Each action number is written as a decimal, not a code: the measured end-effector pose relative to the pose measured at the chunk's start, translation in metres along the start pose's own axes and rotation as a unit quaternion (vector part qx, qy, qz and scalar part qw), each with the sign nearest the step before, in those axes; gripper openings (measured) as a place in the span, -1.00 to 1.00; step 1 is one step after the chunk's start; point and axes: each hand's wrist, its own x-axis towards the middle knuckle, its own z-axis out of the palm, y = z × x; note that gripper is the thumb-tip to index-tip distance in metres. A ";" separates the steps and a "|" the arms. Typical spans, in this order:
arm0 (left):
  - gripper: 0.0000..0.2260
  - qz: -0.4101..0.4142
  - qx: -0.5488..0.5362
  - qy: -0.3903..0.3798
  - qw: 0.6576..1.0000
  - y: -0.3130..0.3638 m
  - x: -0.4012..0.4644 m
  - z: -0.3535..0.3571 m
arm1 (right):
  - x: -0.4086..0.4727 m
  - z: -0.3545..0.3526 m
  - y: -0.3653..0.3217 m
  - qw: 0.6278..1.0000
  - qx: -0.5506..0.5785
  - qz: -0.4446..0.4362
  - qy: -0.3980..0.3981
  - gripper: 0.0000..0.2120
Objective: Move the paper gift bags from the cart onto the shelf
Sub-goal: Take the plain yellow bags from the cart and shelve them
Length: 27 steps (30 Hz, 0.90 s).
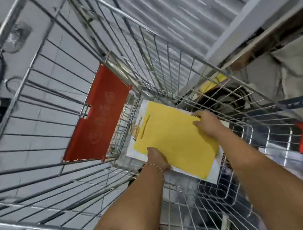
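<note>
Yellow paper gift bag [175, 145] is lying flat in the cart [181, 86], and I am gripping it with my left hand [157, 159] and right hand [207, 123] at opposite edges. Being light, thin and creasable, it probably needs this gentle two-edge hold.

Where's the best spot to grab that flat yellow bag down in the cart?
By its two opposite edges, reaching in from above. The yellow bag lies flat at the cart bottom, so the left hand and right hand probably do best pinching the near and far edges.
</note>
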 end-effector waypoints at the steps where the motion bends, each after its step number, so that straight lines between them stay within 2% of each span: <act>1: -0.44 -0.008 0.010 -0.001 1.000 0.001 -0.003 0.001 | -0.006 -0.006 -0.003 1.000 0.019 -0.001 0.005 -0.65; 5: -0.40 0.020 0.039 -0.042 0.998 -0.005 -0.006 -0.005 | -0.048 -0.039 -0.021 0.998 0.049 -0.028 0.020 -0.70; 8: -0.46 0.048 0.025 -0.079 0.995 -0.010 -0.009 -0.012 | -0.087 -0.070 -0.029 0.996 0.060 -0.043 0.041 -0.74; 13: -0.70 0.069 0.035 -0.173 0.982 -0.029 -0.117 -0.010 | -0.170 -0.124 -0.039 0.992 0.061 -0.053 0.100 -0.76; 15: -0.77 0.094 0.074 -0.198 0.973 -0.041 -0.152 -0.017 | -0.207 -0.147 -0.045 0.990 0.048 -0.062 0.120 -0.75; 17: -0.78 0.111 0.120 -0.223 0.961 -0.055 -0.192 -0.029 | -0.254 -0.169 -0.045 0.986 0.046 -0.066 0.143 -0.74; 19: -0.70 0.125 0.153 -0.223 0.955 -0.067 -0.217 -0.046 | -0.300 -0.182 -0.041 0.982 0.067 -0.065 0.166 -0.76; 23: -0.61 0.188 0.228 -0.251 0.922 -0.089 -0.269 -0.072 | -0.410 -0.187 -0.011 0.955 0.168 -0.042 0.242 -0.82; 27: -0.64 0.275 0.325 -0.278 0.861 -0.117 -0.311 -0.077 | -0.504 -0.151 0.027 0.891 0.305 -0.010 0.335 -0.83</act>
